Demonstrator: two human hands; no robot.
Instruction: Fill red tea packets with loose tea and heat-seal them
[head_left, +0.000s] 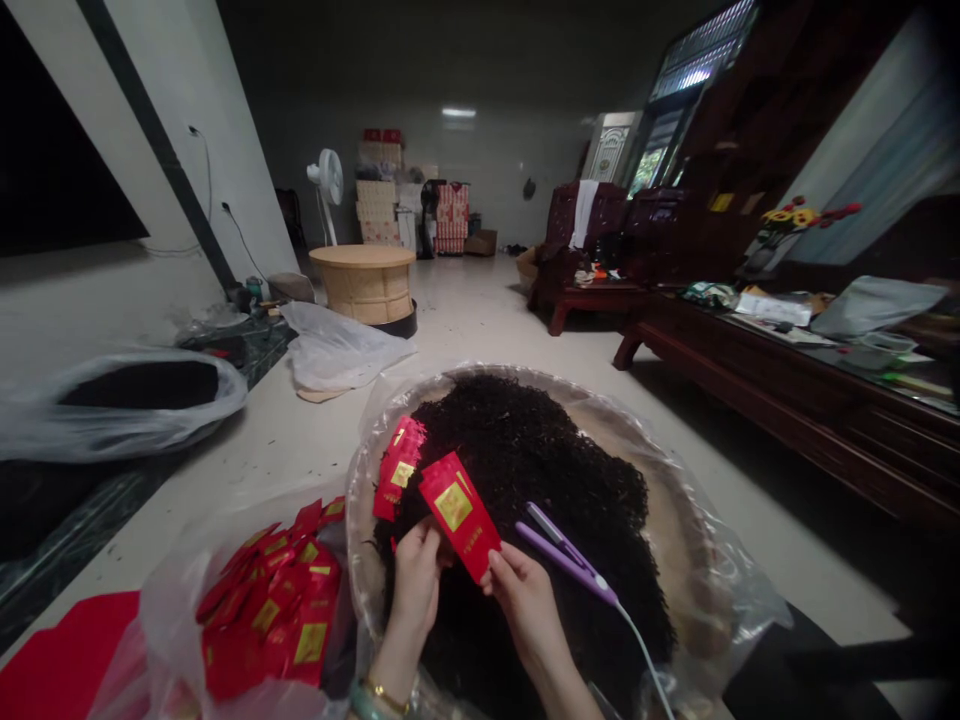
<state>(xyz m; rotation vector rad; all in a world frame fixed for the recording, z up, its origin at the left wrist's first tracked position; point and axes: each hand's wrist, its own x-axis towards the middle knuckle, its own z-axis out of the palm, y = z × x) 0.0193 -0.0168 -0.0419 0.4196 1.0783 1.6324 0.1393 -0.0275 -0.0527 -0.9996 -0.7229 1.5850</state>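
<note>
My right hand (523, 592) pinches the lower corner of a red packet (459, 515) with a gold square printed on it. The packet is tilted over a heap of dark, dry leaves (517, 440) that look like tea. Close to the packet's lower left edge, my left hand (420, 572) has its fingers curled together; what they hold, if anything, is hidden. On the leaves right of my hands lies a purple hair straightener (574, 565) with its jaws apart and a white cord. More red packets (399, 468) rest on the leaves at the left.
A plastic-lined round tray (694, 500) holds the leaves. At its left stands a clear bag (169, 560) full of red packets. Further left is an open bag (232, 395) of dark material. A round wicker table (362, 258), a fan (328, 180) and a dark wooden table (720, 350) stand beyond.
</note>
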